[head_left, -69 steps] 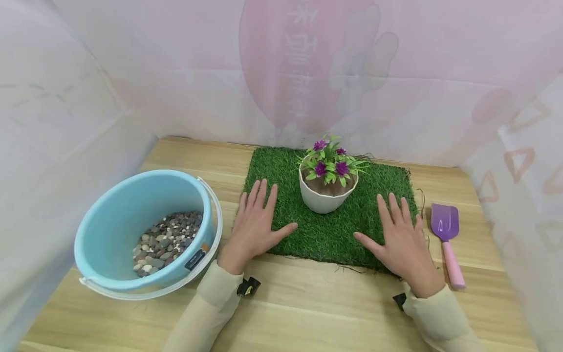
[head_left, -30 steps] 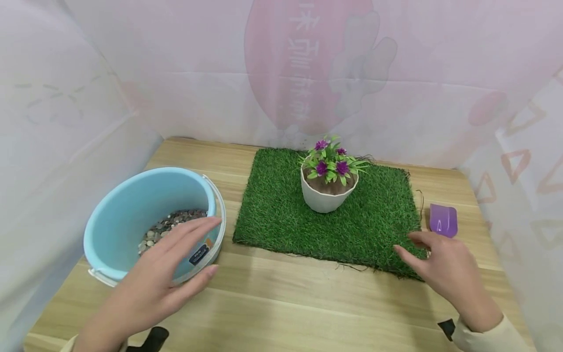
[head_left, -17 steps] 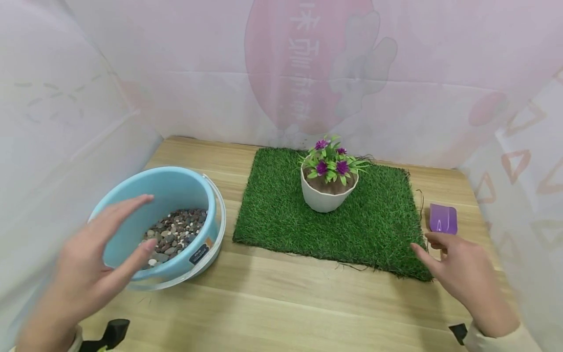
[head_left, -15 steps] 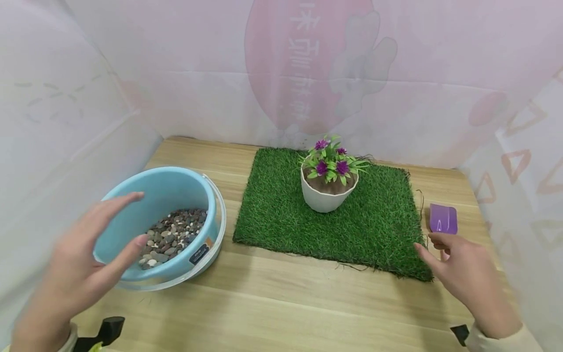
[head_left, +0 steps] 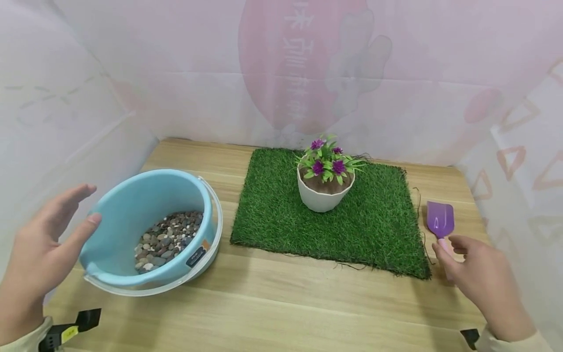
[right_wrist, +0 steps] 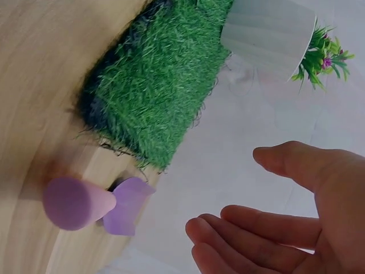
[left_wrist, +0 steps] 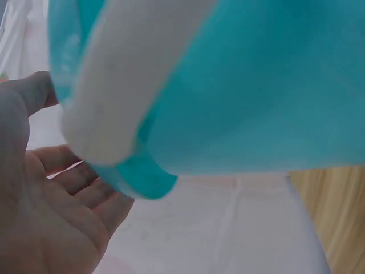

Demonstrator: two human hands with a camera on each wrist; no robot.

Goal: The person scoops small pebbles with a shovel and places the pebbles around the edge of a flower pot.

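My left hand (head_left: 44, 249) hovers at the left side of a light blue bucket (head_left: 127, 205), fingers and thumb spread apart. In the left wrist view its fingertips are right at the bucket's rim, beside the white handle (left_wrist: 128, 85). Grey and brown pebbles (head_left: 167, 242) cover the bucket's bottom. On the right, my right hand (head_left: 486, 278) is above a small shovel with a purple blade (head_left: 440, 218) and a pink handle, which it partly hides in the head view. The right wrist view shows the thumb and loosely bent fingers apart, holding nothing, with the shovel (right_wrist: 80, 202) lying beyond them.
A white pot (head_left: 323, 199) with purple flowers stands on a green artificial-grass mat (head_left: 281, 220) on the wooden table (head_left: 272, 303). Printed pale cloth (head_left: 198, 98) encloses the table at the back and both sides.
Both hands have left the grass mat and moved outward, the left to the bucket's far left side and the right over the shovel's handle. The bucket, pot and shovel have stayed in place.
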